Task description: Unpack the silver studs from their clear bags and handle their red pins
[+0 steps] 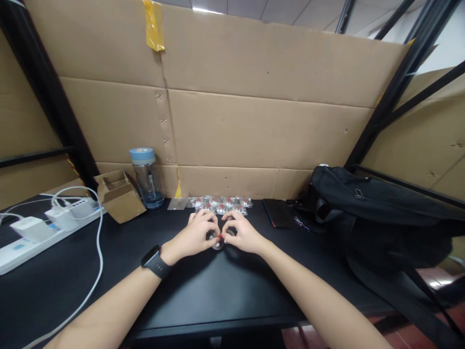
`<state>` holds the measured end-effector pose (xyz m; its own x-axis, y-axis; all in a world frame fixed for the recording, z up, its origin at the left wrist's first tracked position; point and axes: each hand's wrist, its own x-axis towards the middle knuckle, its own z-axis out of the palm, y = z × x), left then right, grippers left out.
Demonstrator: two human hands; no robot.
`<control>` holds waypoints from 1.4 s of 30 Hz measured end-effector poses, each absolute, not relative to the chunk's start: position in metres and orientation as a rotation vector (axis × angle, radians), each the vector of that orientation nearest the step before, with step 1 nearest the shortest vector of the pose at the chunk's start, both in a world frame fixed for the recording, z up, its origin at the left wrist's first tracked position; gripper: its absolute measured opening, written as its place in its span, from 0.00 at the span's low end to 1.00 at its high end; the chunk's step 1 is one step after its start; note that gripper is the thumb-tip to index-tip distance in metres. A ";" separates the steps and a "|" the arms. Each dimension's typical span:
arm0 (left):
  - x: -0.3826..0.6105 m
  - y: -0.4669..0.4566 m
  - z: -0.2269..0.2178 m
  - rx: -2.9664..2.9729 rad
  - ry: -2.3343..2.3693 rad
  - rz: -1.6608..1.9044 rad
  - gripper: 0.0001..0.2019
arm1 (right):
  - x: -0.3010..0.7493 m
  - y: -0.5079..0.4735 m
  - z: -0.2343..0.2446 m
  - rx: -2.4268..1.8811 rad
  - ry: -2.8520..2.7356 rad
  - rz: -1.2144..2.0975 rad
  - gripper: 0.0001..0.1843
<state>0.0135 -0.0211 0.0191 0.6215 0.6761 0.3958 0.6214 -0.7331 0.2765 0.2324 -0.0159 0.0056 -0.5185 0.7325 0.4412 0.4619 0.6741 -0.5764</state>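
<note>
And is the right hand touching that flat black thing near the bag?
Apart: the head view shows a strip of dark table between the right hand and the flat black thing.

A black wristwatch with a rounded rectangular case and a dark, glossy face (151, 256) is worn on the wrist directly behind the left hand (199, 233). Its wide, matte black band (162, 268) encircles the wrist. The right hand (244, 233) is bare. Behind the hands, the left forearm (116, 303) and right forearm (314, 286) are bare throughout their visible length.
</note>
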 end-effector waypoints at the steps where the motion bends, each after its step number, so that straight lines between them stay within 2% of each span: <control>1: 0.013 -0.021 0.019 2.728 1.105 0.736 0.05 | 0.234 -0.016 0.006 -0.919 -2.231 0.487 0.04; 4: 0.011 -0.020 0.018 2.724 1.151 0.711 0.02 | 0.241 -0.015 0.007 -0.953 -2.339 0.395 0.14; 6: 0.010 -0.019 0.018 2.733 1.174 0.690 0.01 | 0.245 -0.014 0.006 -0.995 -2.428 0.348 0.17; 11: 0.007 -0.019 0.018 2.825 1.204 0.658 0.01 | 0.249 -0.012 0.003 -1.063 -2.515 0.259 0.09; 22: 0.013 -0.024 0.018 3.012 1.202 0.581 0.09 | 0.240 -0.023 0.017 -1.197 -2.591 0.062 0.05; 26: 0.012 -0.022 0.016 2.939 1.232 0.606 0.09 | 0.236 -0.028 0.022 -1.262 -2.615 0.008 0.04; 33: 0.012 -0.016 0.014 2.677 1.348 0.752 0.06 | 0.240 -0.018 0.019 -1.250 -2.274 0.231 0.05; 42: 0.014 -0.016 0.026 2.345 1.437 0.993 0.08 | 0.234 -0.015 0.017 -1.046 -1.910 0.642 0.06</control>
<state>0.0137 -0.0162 0.0259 0.2950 0.8521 0.4322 0.7057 -0.4993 0.5027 0.2337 -0.0147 0.0170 -0.2954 0.8534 0.4295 0.4208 0.5198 -0.7434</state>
